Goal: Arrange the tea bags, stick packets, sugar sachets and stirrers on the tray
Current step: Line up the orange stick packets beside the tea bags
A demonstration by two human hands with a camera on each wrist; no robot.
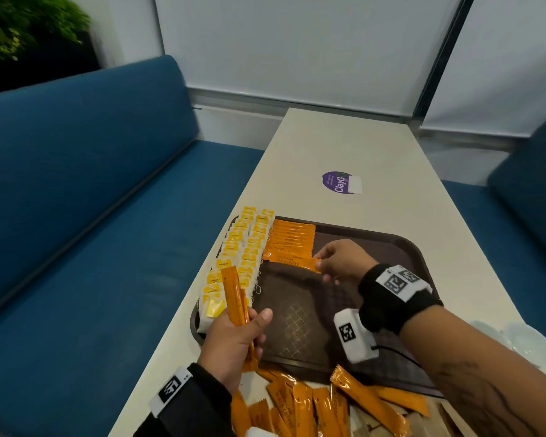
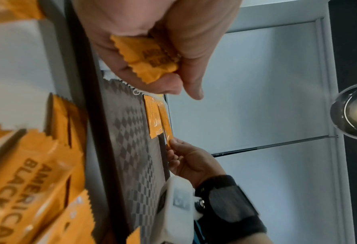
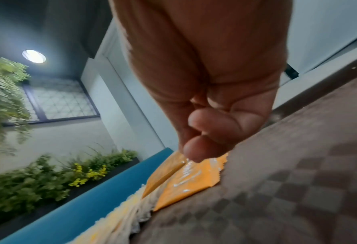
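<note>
A brown tray (image 1: 404, 247) lies on the table. Yellow-and-white tea bags (image 1: 240, 250) fill its left side in overlapping rows. Beside them lies a neat row of orange stick packets (image 1: 292, 238). My right hand (image 1: 331, 263) pinches the end of one orange stick packet (image 1: 297, 262) at the near end of that row; the right wrist view shows the pinch (image 3: 191, 153) low over the tray. My left hand (image 1: 237, 335) grips a few orange stick packets (image 1: 235, 298) upright above the tray's near left corner, their ends bunched in the palm (image 2: 150, 57).
A loose pile of orange stick packets (image 1: 328, 405) lies on the table in front of the tray, with brown paper sachets (image 1: 423, 424) beside it. A purple sticker (image 1: 341, 182) is further along the table (image 1: 360, 143). Blue bench seats (image 1: 92, 200) flank both sides.
</note>
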